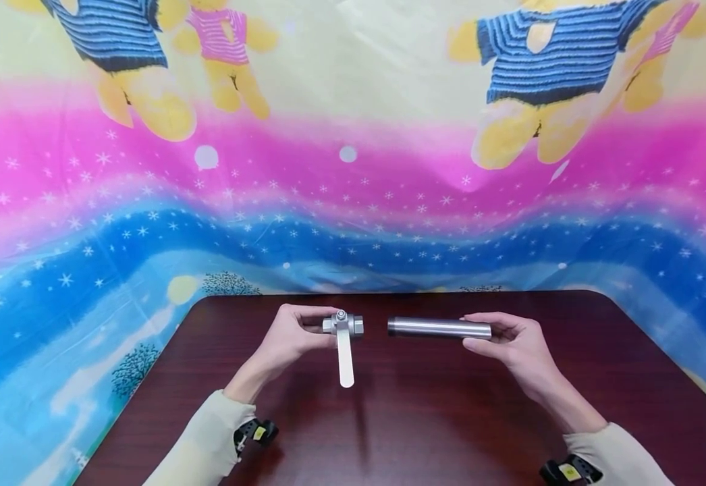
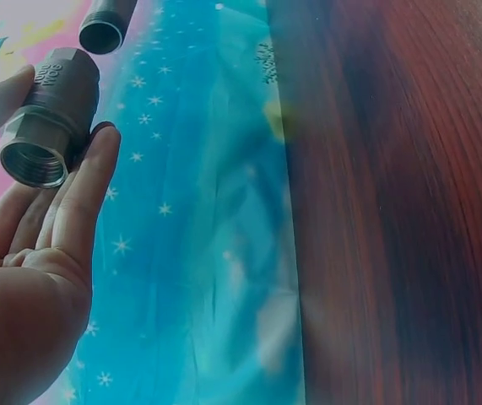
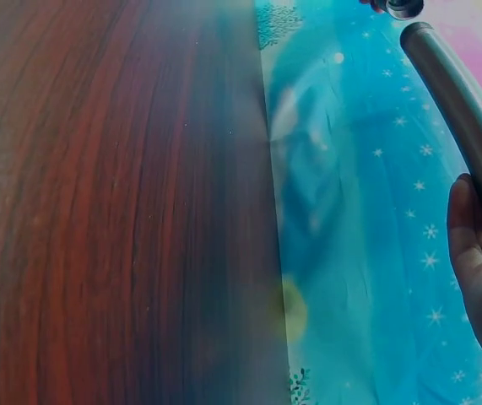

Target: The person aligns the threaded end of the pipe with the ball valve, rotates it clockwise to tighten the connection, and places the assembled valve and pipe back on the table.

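My left hand (image 1: 295, 331) pinches a metal ball valve (image 1: 358, 325) between thumb and fingers, above the table. The valve's flat lever handle (image 1: 345, 361) points toward me. In the left wrist view the valve body (image 2: 55, 105) shows a threaded open end facing the camera. To the right, my right hand (image 1: 513, 341) grips the near end of a straight metal pipe (image 1: 438, 328), held level. The pipe's darker, threaded end faces the valve, with a small gap between them. In the right wrist view the pipe (image 3: 456, 97) lies between thumb and fingers.
A dark reddish-brown wooden table (image 1: 426, 418) spreads under both hands. Behind it hangs a printed cloth (image 1: 353, 182) with snowflakes and bears, meeting the table's back edge. Black wrist cameras (image 1: 258, 432) sit on the cream sleeves (image 1: 204, 439).
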`<action>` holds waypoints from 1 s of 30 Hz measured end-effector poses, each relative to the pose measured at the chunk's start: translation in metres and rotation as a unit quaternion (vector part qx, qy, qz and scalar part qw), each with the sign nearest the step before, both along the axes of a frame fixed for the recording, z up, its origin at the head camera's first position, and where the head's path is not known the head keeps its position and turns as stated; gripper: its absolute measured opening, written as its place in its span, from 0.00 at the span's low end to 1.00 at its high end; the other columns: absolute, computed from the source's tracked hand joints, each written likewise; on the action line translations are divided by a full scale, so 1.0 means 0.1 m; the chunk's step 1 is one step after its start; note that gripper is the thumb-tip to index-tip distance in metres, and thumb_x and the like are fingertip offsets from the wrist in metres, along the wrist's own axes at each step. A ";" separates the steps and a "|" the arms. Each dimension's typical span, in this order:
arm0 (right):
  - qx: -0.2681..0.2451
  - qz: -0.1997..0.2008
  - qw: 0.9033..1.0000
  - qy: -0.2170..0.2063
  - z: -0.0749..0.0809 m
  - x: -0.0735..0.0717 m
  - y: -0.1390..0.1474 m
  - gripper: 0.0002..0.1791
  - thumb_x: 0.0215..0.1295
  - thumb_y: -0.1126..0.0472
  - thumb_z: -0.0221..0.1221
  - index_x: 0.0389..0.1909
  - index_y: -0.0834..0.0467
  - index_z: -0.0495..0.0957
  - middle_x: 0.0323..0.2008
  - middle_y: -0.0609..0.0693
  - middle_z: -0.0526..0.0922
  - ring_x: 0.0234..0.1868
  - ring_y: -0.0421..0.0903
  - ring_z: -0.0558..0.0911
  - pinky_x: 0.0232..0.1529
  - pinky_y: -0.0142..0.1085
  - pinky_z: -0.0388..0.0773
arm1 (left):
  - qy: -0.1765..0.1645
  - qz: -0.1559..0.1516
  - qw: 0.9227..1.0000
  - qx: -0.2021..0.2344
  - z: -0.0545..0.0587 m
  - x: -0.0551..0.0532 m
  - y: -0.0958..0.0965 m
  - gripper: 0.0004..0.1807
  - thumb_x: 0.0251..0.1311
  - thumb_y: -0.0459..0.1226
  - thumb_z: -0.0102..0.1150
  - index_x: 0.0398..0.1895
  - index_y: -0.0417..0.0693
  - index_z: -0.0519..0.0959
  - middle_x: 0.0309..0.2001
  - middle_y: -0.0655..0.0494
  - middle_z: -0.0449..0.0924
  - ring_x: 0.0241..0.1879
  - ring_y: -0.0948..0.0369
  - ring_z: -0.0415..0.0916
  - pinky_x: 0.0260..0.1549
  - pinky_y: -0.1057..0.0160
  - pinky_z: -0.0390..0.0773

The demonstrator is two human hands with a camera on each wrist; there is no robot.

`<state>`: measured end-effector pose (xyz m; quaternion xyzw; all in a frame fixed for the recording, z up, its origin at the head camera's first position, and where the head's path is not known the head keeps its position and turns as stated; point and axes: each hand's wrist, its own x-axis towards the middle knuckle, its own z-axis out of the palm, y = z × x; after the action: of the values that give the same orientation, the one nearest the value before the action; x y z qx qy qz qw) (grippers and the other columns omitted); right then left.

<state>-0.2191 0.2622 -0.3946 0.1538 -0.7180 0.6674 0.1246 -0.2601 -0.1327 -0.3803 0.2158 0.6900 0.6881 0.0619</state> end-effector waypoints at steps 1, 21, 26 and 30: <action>-0.001 0.004 1.000 0.001 0.00 -0.01 -0.01 0.23 0.56 0.78 0.73 0.54 0.69 0.85 0.42 0.50 0.90 0.37 0.40 0.85 0.38 0.30 0.83 | -0.002 -0.001 1.000 0.001 0.00 0.00 0.00 0.28 0.51 0.24 0.76 0.59 0.31 0.84 0.45 0.39 0.89 0.46 0.46 0.89 0.47 0.52 0.87; -0.009 0.028 0.999 -0.020 -0.06 -0.08 -0.16 0.23 0.56 0.76 0.74 0.55 0.71 0.84 0.42 0.51 0.89 0.37 0.41 0.85 0.37 0.31 0.83 | -0.009 -0.010 1.000 0.007 -0.05 -0.02 0.07 0.28 0.51 0.24 0.75 0.59 0.27 0.82 0.43 0.38 0.89 0.44 0.49 0.89 0.47 0.53 0.87; -0.004 0.026 0.999 -0.024 -0.08 -0.09 -0.18 0.23 0.55 0.76 0.74 0.54 0.70 0.85 0.40 0.51 0.89 0.35 0.41 0.84 0.36 0.31 0.83 | -0.005 -0.009 1.000 0.001 -0.07 -0.04 0.08 0.28 0.50 0.24 0.76 0.58 0.27 0.83 0.43 0.39 0.89 0.45 0.48 0.89 0.47 0.53 0.87; -0.005 0.029 0.999 -0.024 -0.08 -0.09 -0.20 0.23 0.55 0.76 0.74 0.54 0.70 0.85 0.40 0.52 0.89 0.35 0.41 0.84 0.36 0.31 0.83 | -0.009 -0.007 1.000 -0.001 -0.10 -0.04 0.09 0.28 0.50 0.23 0.76 0.58 0.27 0.83 0.43 0.39 0.89 0.45 0.47 0.89 0.46 0.53 0.87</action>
<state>-0.2278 0.2417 -0.4028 0.1578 -0.7129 0.6775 0.0882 -0.2645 -0.1241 -0.3900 0.2147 0.6885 0.6888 0.0728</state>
